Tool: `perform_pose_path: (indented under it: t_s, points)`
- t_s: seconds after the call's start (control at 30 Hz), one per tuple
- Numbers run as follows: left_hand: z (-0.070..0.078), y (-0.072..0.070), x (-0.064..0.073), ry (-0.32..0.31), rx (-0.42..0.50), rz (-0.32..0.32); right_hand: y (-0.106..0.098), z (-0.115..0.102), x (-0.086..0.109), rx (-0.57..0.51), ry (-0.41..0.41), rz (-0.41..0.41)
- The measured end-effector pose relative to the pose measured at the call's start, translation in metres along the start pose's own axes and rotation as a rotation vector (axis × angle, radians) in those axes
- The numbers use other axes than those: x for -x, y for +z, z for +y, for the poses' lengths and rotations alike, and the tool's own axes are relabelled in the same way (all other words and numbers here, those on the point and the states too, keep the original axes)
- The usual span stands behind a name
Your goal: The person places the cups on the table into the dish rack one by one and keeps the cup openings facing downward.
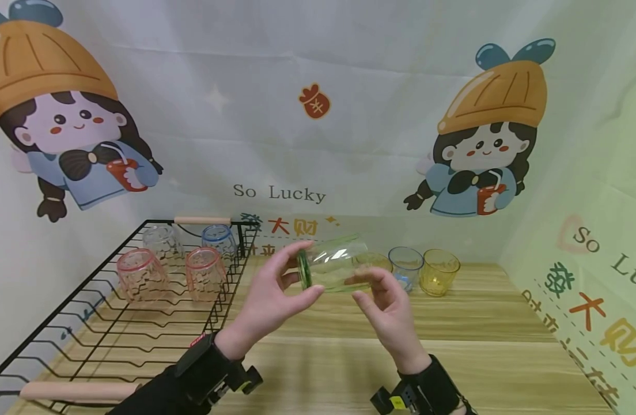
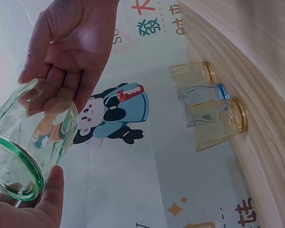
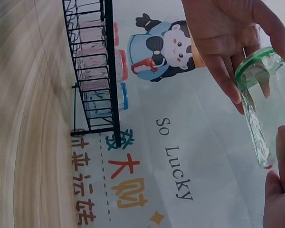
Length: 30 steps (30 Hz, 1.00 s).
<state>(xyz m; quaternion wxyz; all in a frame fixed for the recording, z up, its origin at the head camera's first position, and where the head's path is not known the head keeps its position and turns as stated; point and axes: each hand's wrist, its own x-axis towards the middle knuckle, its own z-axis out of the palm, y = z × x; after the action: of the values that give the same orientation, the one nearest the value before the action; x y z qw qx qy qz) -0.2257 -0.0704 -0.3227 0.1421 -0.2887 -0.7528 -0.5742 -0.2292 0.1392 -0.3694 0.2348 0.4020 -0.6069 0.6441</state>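
Note:
A clear green-tinted drinking glass is held on its side above the table, its thick green base to the left. My left hand grips the base end, fingers at the top and thumb below. At the other end, my right hand holds the mouth end between thumb and fingers. Part of the right fingers shows through the glass wall in the left wrist view. Behind the right hand stand a blue-rimmed glass and a yellow glass, with another yellow glass partly hidden by the held one.
On the left, a black wire rack with wooden handles carries upturned glasses: two pink ones, a clear one and a blue one. The wood-grain table meets a printed cloth backdrop.

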Motion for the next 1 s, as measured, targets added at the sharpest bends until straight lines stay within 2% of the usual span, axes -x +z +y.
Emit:
perform_pose_path:
  t_s: [0.17, 0.43, 1.0]
  points:
    - [0.002, -0.005, 0.001, -0.026, -0.006, 0.006, -0.006, 0.0, 0.001, -0.019, 0.006, -0.01]
    - [0.005, -0.014, 0.003, -0.035, -0.02, 0.023, -0.014, -0.002, 0.002, -0.022, 0.072, -0.007]
    - [0.011, -0.033, 0.005, -0.05, -0.058, 0.057, -0.031, -0.003, 0.006, 0.069, 0.028, 0.012]
